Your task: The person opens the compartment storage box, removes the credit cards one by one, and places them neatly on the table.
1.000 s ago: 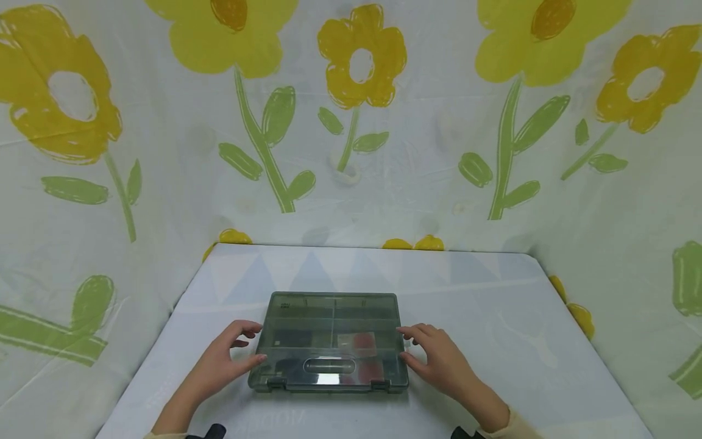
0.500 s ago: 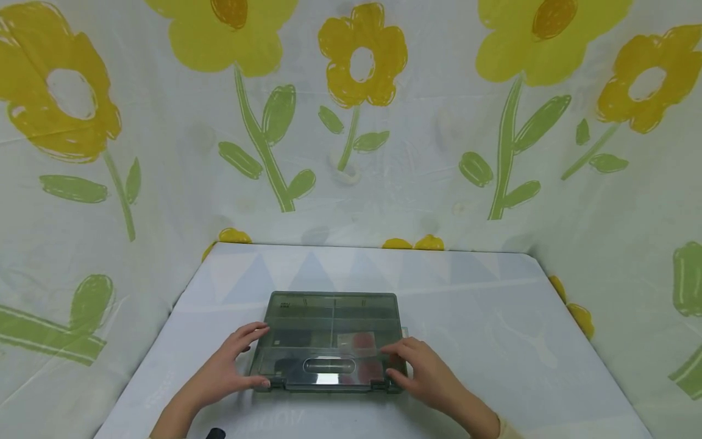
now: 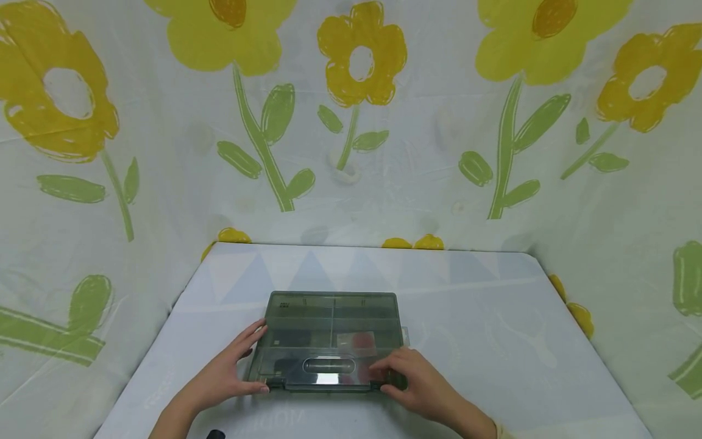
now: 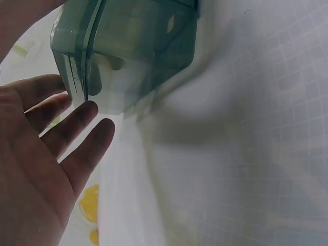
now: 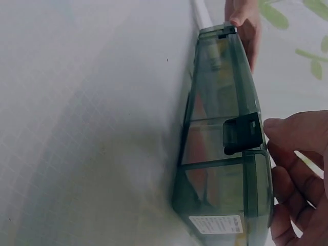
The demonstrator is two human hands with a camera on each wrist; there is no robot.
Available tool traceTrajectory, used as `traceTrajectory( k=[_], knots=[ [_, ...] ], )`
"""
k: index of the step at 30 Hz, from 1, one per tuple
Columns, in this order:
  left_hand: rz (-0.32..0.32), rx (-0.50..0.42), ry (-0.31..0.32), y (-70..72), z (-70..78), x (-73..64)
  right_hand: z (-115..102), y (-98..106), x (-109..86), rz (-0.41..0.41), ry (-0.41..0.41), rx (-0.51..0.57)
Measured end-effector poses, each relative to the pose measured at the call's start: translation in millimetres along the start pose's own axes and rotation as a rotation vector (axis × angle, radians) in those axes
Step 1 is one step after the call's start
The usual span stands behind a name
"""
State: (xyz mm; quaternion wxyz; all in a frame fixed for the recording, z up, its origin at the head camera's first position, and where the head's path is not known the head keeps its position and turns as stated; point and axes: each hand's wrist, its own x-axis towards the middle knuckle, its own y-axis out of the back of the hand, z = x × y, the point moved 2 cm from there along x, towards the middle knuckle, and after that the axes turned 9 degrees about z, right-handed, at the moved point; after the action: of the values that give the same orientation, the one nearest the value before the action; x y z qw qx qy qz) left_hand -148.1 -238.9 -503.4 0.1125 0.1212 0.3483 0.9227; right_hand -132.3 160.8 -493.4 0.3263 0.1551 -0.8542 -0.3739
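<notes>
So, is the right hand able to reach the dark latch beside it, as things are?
Most likely yes: the right hand has its thumb very near the dark latch on the box, and nothing visible stands between them in the right wrist view.

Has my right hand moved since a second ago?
Yes: your right hand moved leftward and toward you, from the right edge of the unmoved plastic case to its front right corner.
</notes>
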Motion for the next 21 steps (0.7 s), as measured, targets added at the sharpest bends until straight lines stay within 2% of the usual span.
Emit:
traceTrajectory(
  k=[8,14,21],
  knots=[
    [-0.058,-0.061,0.086,1.8,0.4,-1.0,-3.5,-1.4,-2.7,0.014,0.002,0.033],
    [-0.06,-0.06,0.095,2.0,0.7,-1.2,-2.9,-4.2,-4.6,0.008,0.037,0.017],
    [-0.057,-0.052,0.096,1.6,0.8,-0.9,-1.2,-7.2,-6.9,0.047,0.108,-0.034]
  ],
)
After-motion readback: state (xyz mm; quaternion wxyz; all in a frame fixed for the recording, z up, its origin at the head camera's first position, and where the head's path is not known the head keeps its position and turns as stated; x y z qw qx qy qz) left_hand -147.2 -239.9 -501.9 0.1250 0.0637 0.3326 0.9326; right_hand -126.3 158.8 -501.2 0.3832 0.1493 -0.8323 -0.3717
